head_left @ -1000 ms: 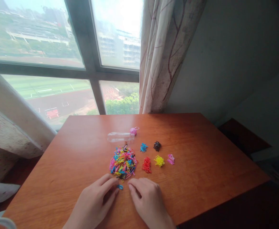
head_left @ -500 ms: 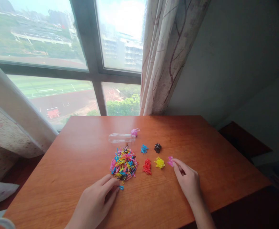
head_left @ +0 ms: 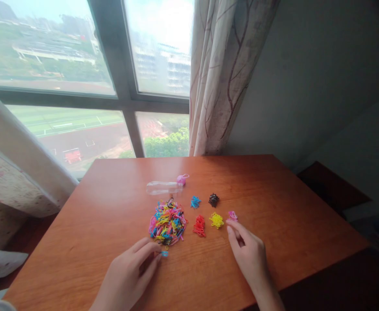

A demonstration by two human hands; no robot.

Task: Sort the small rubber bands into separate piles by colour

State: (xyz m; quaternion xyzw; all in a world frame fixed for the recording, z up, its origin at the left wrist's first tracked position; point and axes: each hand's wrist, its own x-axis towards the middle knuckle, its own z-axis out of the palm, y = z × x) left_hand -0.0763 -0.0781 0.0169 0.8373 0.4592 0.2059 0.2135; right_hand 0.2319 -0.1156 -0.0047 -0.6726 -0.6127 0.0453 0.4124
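Note:
A heap of mixed coloured rubber bands (head_left: 167,222) lies on the wooden table (head_left: 289,216). To its right sit small sorted piles: blue (head_left: 195,201), black (head_left: 213,199), red (head_left: 199,225), yellow (head_left: 216,220) and pink (head_left: 232,215). My left hand (head_left: 129,276) rests on the table below the heap, thumb and forefinger pinching a single blue band (head_left: 164,254). My right hand (head_left: 249,255) lies just below the pink pile, fingers loosely stretched toward it and holding nothing I can see.
A clear bottle (head_left: 163,187) with a pink cap (head_left: 181,179) lies on its side behind the heap. A patterned curtain (head_left: 221,77) hangs at the table's far edge beside a large window (head_left: 79,86). Light fabric (head_left: 14,172) drapes at the left. A dark wooden surface (head_left: 332,190) sits lower right.
My right hand went from beside the left hand over to the pink pile, touched it, and has now drawn back a little. The left hand stayed put with the blue band.

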